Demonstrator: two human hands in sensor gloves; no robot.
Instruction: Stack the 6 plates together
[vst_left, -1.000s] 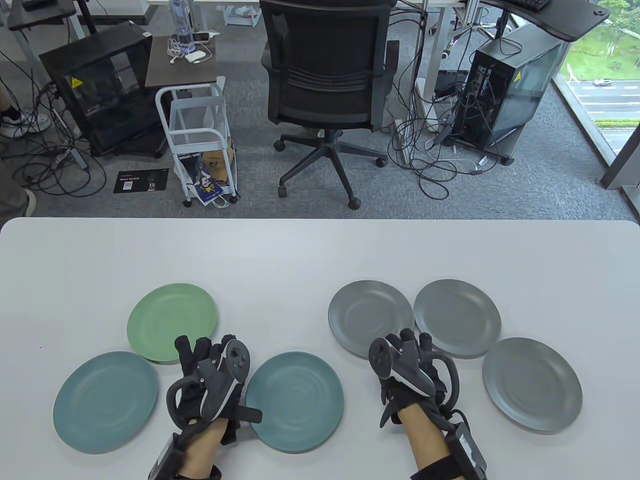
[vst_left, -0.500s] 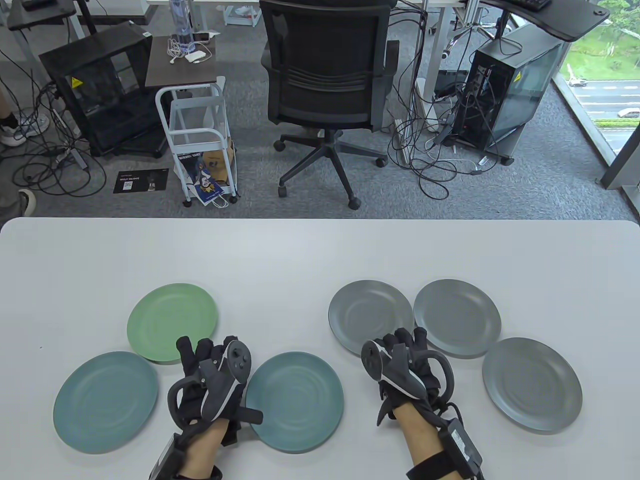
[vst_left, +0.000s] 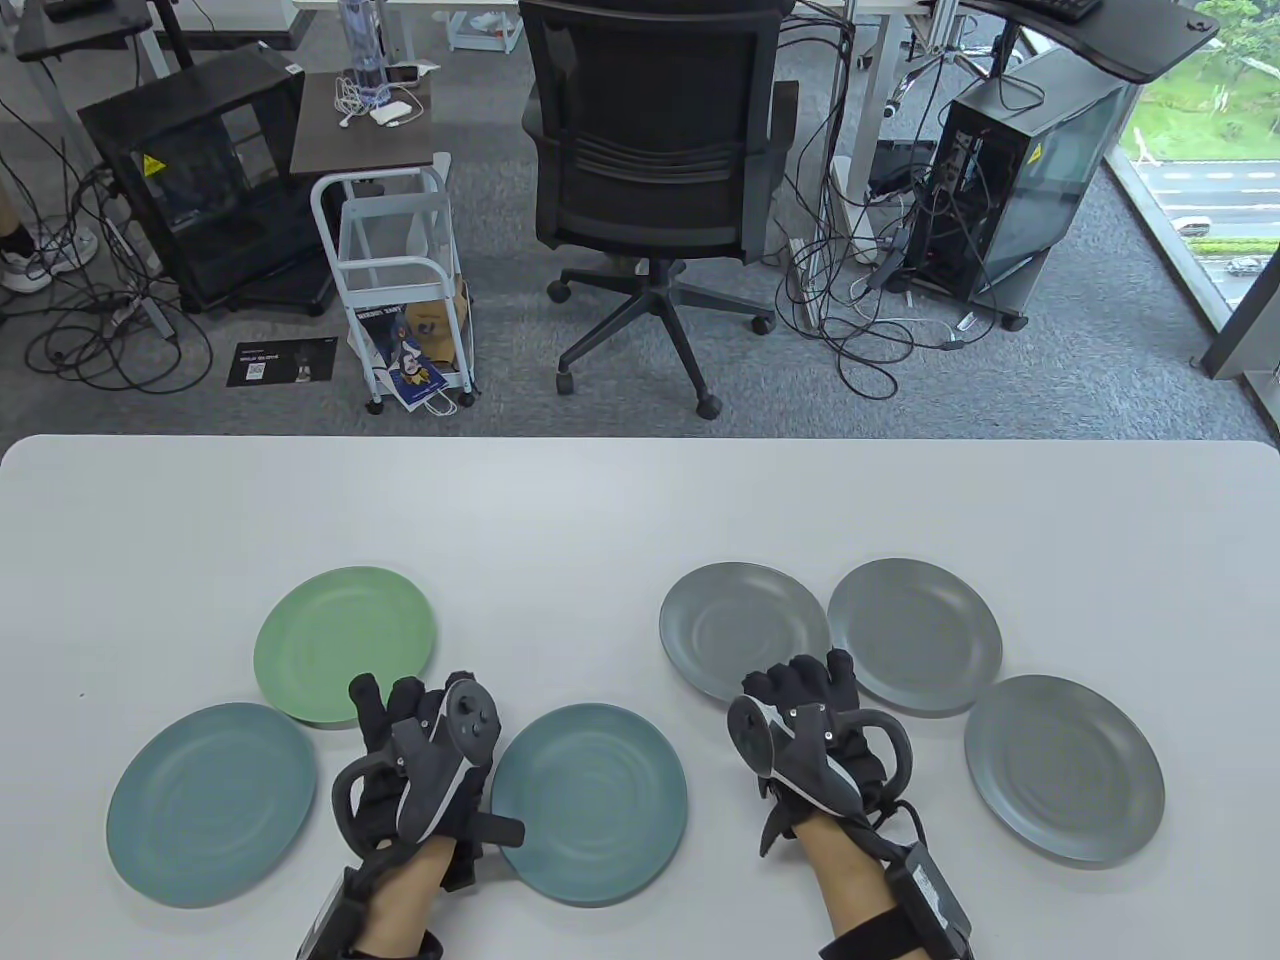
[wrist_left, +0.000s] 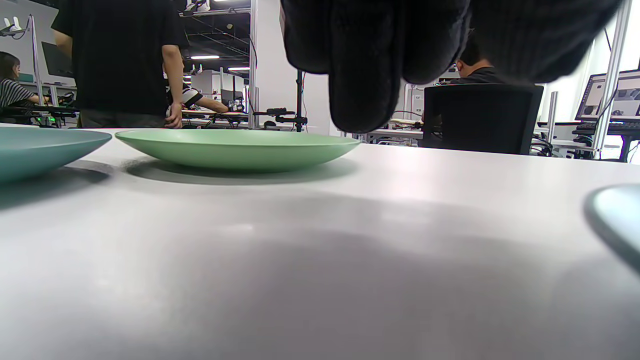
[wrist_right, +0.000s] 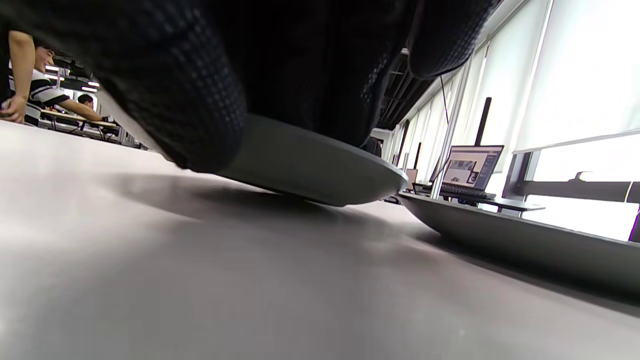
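Six plates lie singly on the white table (vst_left: 640, 500): a light green plate (vst_left: 344, 645), a teal plate at the left (vst_left: 211, 803), a teal plate in the middle (vst_left: 590, 803), and three grey plates at left (vst_left: 745, 630), middle (vst_left: 915, 635) and right (vst_left: 1065, 768). My left hand (vst_left: 385, 702) rests empty on the table between the green plate (wrist_left: 235, 147) and the middle teal plate, its fingers (wrist_left: 365, 65) stretched out. My right hand (vst_left: 797, 685) curls its fingers over the near rim of the left grey plate (wrist_right: 310, 165) and grips it.
The middle grey plate's rim (wrist_right: 525, 235) lies close beside the gripped plate. An office chair (vst_left: 650, 150), a white cart (vst_left: 400, 280) and computer cases stand on the floor beyond the table's far edge.
My right hand has curled its fingers onto the near rim of the left grey plate, and that plate has shifted slightly to the right. My left hand has hardly moved.
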